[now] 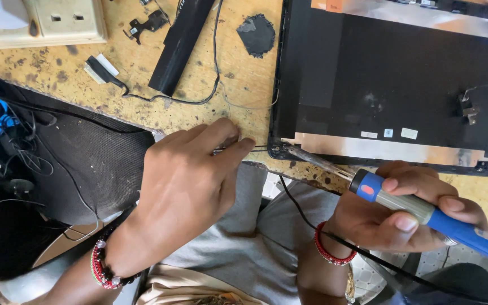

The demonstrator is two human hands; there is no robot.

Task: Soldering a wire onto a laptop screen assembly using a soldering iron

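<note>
The right hand (396, 212) is closed tight round a blue and grey tool (430, 217); its thin metal tip (312, 160) points away from the grip and touches the near left corner of a black laptop lid (391, 85); the lid lies inside-up on a worn wooden table (244, 73), just past the right hand; three small stickers (388, 134), white and blue, sit in a row on the lid above the grip, by a shiny silver strip (391, 148); the left hand (190, 181) pinches a thin wire (258, 148) between thumb and finger, right beside the tool tip; a black bar (179, 42) lies far beyond the left hand; a white socket (66, 20) sits at the far left.
</note>
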